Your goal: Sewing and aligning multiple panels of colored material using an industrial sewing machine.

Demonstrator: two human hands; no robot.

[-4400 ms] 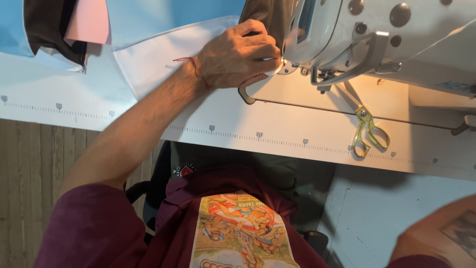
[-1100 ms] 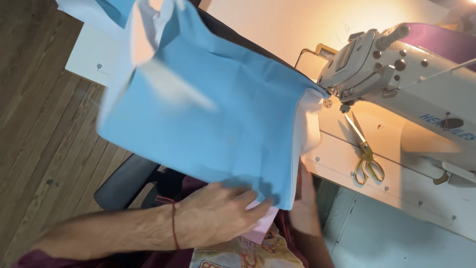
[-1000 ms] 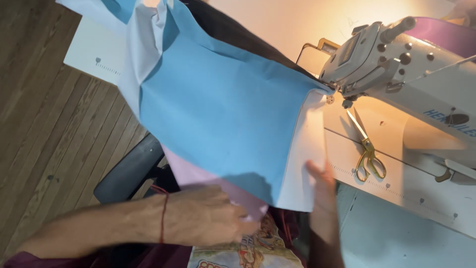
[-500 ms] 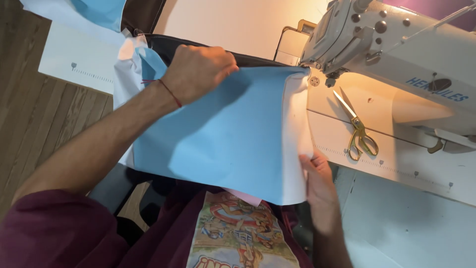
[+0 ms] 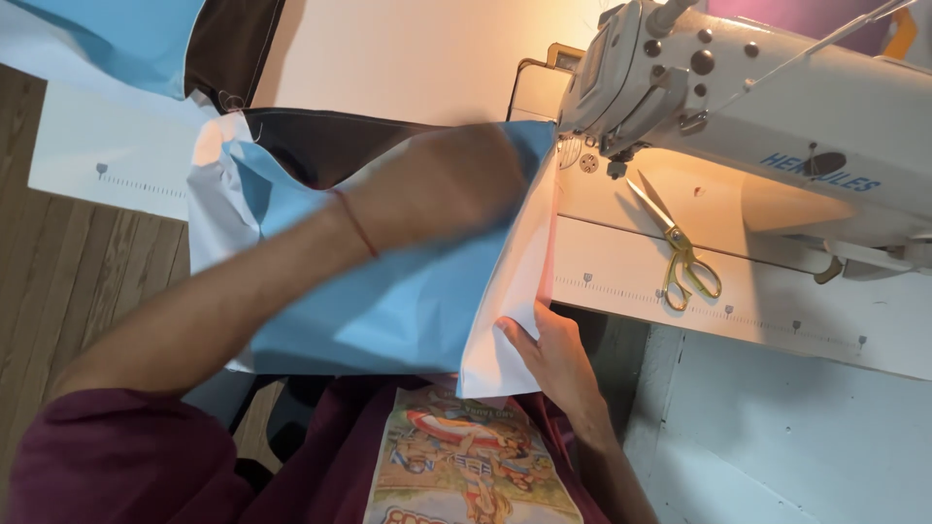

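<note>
A light blue fabric piece (image 5: 388,301) with a white underside lies spread across my lap and the table edge. My left hand (image 5: 442,184), blurred by motion, rests on top of the blue fabric close to the needle area of the white sewing machine (image 5: 757,107). The fabric's white lower right corner is pinched by my right hand (image 5: 549,349) at the table's front edge. A dark brown cloth (image 5: 320,141) lies under and behind the blue piece.
Gold-handled scissors (image 5: 680,252) lie on the white machine table (image 5: 738,301) right of the fabric. More blue and brown cloth (image 5: 146,39) sits at the upper left. Wooden floor (image 5: 68,281) shows on the left.
My left hand has slid right along the fabric toward the machine's needle. The blue piece has come down from being held up and now lies flatter. My right hand keeps its corner.
</note>
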